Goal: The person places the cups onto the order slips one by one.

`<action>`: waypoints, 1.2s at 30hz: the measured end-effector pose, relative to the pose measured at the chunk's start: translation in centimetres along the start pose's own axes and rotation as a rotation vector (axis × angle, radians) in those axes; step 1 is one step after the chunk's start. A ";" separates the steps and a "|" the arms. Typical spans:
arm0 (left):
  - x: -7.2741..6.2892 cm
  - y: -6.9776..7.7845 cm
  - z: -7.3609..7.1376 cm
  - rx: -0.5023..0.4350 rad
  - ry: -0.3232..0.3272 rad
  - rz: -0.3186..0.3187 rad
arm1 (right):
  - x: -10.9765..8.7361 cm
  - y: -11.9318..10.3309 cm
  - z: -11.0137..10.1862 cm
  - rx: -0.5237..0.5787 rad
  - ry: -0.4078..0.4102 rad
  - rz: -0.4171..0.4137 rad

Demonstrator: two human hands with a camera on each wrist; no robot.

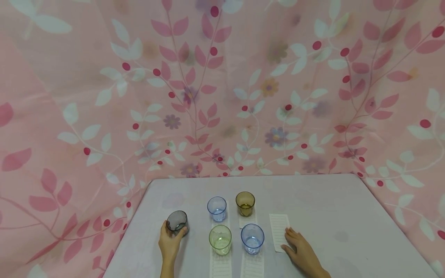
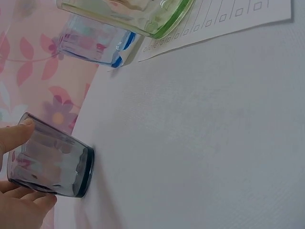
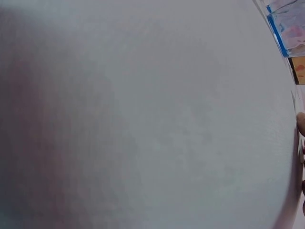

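My left hand [image 1: 169, 242] grips a dark grey, see-through glass [image 1: 177, 222] at the table's left side. In the left wrist view, the thumb lies on one side of the grey glass [image 2: 50, 155] and the fingers on the other; whether its base touches the table I cannot tell. Over on the right, my right hand [image 1: 301, 249] lies palm down, its fingers at the edge of a printed paper strip [image 1: 279, 227] and holding nothing. Only a few of its fingertips [image 3: 301, 124] show at the edge of the right wrist view.
Between the hands stand a light blue glass [image 1: 217, 210], an amber glass [image 1: 245, 204], a green glass [image 1: 220, 241] and a second blue glass [image 1: 252, 240]. Printed paper strips [image 1: 220, 266] lie under them on the white table [image 1: 333, 204]. Patterned pink cloth [image 1: 222, 96] hangs behind.
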State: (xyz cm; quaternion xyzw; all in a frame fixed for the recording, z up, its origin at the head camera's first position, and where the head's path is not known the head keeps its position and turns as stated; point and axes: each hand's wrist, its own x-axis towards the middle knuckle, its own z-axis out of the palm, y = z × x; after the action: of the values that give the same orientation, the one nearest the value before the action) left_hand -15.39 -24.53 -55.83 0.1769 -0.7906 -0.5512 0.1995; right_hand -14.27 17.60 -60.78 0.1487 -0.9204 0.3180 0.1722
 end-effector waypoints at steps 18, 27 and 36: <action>0.0 -0.3 0.0 -0.012 0.005 0.005 | 0.0 0.6 0.2 0.018 0.022 -0.064; 0.0 -0.1 0.0 -0.038 -0.001 -0.010 | 0.0 0.5 0.1 0.017 0.020 -0.044; 0.1 -0.3 0.1 -0.040 0.011 -0.007 | 0.0 0.4 0.0 0.011 0.003 -0.034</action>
State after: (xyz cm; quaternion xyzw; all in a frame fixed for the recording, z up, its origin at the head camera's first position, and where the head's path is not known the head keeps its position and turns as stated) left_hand -15.50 -24.56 -56.09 0.1789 -0.7778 -0.5664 0.2055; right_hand -14.42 17.88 -61.03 0.1647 -0.9157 0.3202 0.1783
